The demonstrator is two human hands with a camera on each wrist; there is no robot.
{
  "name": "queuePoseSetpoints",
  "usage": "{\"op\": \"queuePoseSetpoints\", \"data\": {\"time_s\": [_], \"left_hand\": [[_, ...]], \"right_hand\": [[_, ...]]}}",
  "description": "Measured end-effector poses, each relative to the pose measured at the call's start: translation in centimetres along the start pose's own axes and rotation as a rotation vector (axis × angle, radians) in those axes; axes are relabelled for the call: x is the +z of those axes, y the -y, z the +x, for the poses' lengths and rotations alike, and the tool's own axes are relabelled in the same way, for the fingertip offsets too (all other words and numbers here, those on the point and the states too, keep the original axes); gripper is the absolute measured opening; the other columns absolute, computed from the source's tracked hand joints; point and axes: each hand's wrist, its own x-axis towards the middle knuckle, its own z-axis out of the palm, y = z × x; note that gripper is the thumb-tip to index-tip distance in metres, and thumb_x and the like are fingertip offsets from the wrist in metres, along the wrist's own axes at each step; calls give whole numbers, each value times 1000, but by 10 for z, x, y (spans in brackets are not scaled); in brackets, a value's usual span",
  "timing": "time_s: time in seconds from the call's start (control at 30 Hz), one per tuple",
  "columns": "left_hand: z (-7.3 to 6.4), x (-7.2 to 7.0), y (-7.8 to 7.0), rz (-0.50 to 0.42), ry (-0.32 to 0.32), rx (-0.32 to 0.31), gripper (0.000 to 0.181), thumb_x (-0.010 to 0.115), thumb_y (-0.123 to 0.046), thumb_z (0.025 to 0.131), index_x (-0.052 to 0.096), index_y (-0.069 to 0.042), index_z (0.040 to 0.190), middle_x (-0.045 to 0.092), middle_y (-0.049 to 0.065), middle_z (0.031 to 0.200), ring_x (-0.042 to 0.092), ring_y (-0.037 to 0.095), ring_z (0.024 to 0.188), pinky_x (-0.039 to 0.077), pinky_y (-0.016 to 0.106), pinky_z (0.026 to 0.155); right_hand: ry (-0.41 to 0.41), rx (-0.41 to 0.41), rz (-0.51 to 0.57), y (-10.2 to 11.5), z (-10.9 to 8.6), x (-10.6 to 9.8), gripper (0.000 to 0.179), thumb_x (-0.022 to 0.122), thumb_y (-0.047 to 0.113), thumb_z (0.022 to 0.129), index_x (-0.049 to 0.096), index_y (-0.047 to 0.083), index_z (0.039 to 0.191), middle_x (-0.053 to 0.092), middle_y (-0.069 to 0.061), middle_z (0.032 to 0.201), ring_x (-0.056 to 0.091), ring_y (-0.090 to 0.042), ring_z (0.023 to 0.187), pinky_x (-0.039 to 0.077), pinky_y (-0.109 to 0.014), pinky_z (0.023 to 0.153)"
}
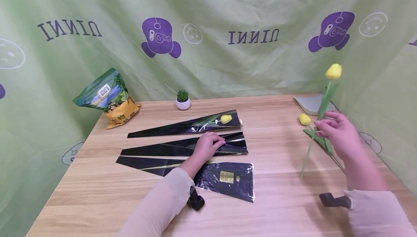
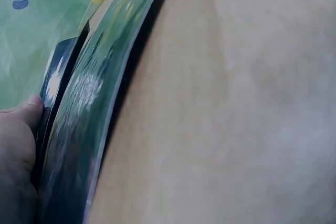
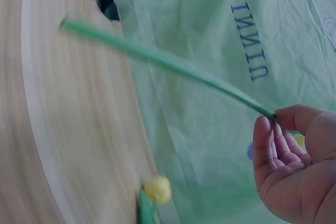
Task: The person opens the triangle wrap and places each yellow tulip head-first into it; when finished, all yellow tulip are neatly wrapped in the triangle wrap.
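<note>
With the right hand [image 1: 340,130] I pinch a tulip [image 1: 333,71], bloom up, at right; my left hand [image 1: 207,145] touches the middle sleeve [image 1: 179,147], whether gripping I can't tell. Sleeving seems underway; next likely calls for parting its wide right end.

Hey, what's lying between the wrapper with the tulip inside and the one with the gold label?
Another black wrapper, with the left hand touching it, as the head view shows.
</note>
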Motion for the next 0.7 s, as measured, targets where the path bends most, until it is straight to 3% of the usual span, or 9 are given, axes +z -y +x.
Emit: {"op": "queuePoseSetpoints", "data": {"time_s": [0.03,0.13,0.27,0.33,0.6,0.7], "left_hand": [[0,0,0,-5,-2,-4,17,68,-24,92,78,-12,98,74,3,100,65,23,105,50,36,98],[-1,0,-1,-16,-12,-8,17,68,-24,92,78,-12,98,74,4,101,65,24,106,50,37,98],[-1,0,-1,-15,-27,-2,16,68,-23,92,78,-12,97,74,4,99,66,23,103,51,36,96],[-2,0,-2,-19,-35,1,16,68,-23,92,78,-12,97,74,4,99,67,23,101,51,36,95],[-2,-1,-3,-27,-51,-2,16,68,-22,91,78,-11,96,75,5,99,68,22,101,51,36,95],[-2,-1,-3,-30,-48,-8,17,68,-23,91,78,-11,97,75,5,100,68,23,102,51,37,95]], "right_hand": [[0,-5,34,-3,2,6,44,61,-1,93,42,10,131,67,9,82,65,-1,74,57,-15,66],[-5,-21,147,-11,7,23,42,61,-3,93,49,7,131,68,7,81,66,-2,74,57,-15,67],[-24,-46,246,-22,12,43,18,60,-2,93,63,13,103,68,5,81,67,-3,75,58,-16,67],[-55,-46,269,-25,13,52,18,60,0,94,62,15,102,68,4,80,67,-4,74,58,-16,67],[-346,2,384,-34,24,87,23,57,-5,93,53,13,107,63,1,76,67,-7,65,58,-16,61],[-415,-3,405,-37,27,95,23,56,-5,94,53,13,106,62,0,75,66,-8,64,57,-16,60]]}}
